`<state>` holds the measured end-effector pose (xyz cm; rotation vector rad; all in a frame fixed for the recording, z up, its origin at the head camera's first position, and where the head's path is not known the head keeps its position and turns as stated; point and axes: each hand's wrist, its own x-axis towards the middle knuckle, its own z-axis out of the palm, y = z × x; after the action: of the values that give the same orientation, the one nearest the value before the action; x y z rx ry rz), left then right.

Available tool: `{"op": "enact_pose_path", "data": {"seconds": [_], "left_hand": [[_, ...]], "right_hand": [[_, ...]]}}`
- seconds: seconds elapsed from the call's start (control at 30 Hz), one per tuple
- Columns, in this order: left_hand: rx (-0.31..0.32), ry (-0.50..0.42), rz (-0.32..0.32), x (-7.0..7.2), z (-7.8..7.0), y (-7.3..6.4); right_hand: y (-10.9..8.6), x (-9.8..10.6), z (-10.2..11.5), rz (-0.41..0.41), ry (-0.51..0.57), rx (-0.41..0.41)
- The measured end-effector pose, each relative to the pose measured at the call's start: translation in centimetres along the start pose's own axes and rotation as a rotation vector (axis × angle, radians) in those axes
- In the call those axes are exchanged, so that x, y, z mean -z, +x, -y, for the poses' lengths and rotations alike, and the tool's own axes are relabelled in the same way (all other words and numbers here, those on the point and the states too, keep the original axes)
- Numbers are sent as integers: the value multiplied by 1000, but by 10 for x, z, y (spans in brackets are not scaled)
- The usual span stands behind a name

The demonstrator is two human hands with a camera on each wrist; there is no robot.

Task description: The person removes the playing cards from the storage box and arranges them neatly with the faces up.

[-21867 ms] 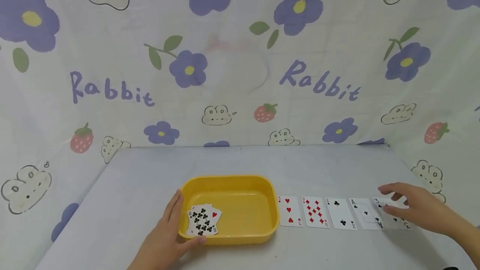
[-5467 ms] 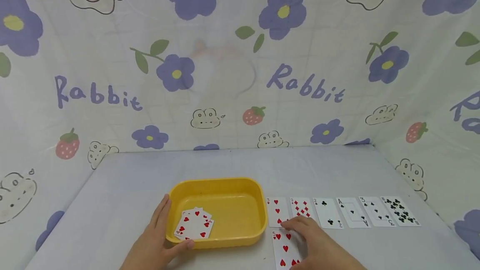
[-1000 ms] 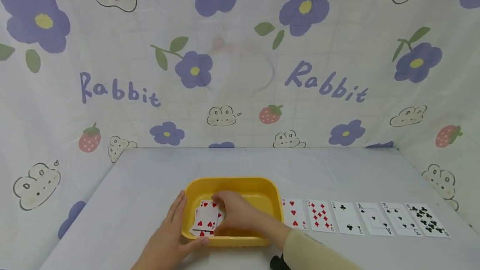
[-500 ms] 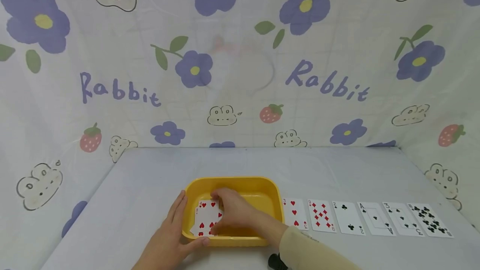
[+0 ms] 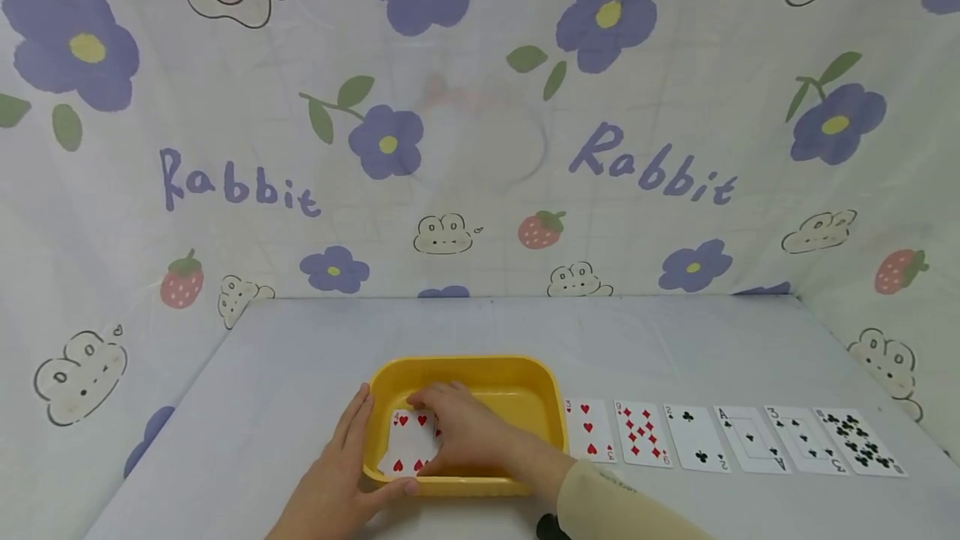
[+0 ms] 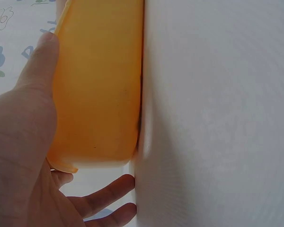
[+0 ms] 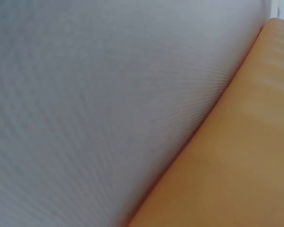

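Observation:
Inside the yellow plastic tray (image 5: 517,419) lies a small pile of playing cards, the four of hearts (image 5: 410,442) on top. My right hand (image 5: 472,432) reaches over the tray's near rim and holds the pile by its right side, index finger at the far edge and thumb at the near edge. It hides that part of the cards. At the tray's left end my left hand (image 5: 330,469) grips the wall, thumb on the near rim and fingers along the left side. The left wrist view shows that thumb (image 6: 40,64) along the rim, with other fingers round the corner.
Right of the tray runs a row of several face-up cards, from a three of hearts (image 5: 590,432) through a nine of diamonds (image 5: 642,433) to a clubs card (image 5: 860,442) at the far end. A patterned curtain (image 5: 480,190) stands behind the white table (image 5: 300,357).
A hearts card formerly below the row, under my right hand, has left that spot; that hand is now in the tray. Over the last second the top card has shifted slightly towards me, covering the pile.

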<state>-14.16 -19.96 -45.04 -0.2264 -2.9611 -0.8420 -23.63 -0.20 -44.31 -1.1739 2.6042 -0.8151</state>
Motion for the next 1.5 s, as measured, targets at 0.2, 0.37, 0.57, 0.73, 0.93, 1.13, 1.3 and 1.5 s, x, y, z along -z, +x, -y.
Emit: {"op": "enact_pose_path", "data": {"seconds": [0.2, 0.37, 0.57, 0.73, 0.93, 1.13, 1.3, 1.5], "left_hand": [[17, -6, 8, -1, 0, 0], [8, -3, 0, -2, 1, 0], [-4, -7, -14, -2, 2, -1], [-9, -7, -18, -3, 3, -1], [-16, -5, -27, -3, 3, -1], [-15, -7, -16, -3, 2, 0], [0, -2, -7, -2, 0, -1], [30, 0, -1, -2, -1, -1]], "right_hand": [[-2, 1, 3, 13, 18, 4], [-3, 0, 4, 32, 30, -15], [-2, 0, 3, 72, 14, 9], [0, 0, 2, 83, -12, 37], [0, 0, 2, 78, -30, 65], [-2, 0, 1, 50, -79, 96], [-3, -1, 0, 39, -105, 114], [-7, 5, -3, 13, -113, 99]]}}
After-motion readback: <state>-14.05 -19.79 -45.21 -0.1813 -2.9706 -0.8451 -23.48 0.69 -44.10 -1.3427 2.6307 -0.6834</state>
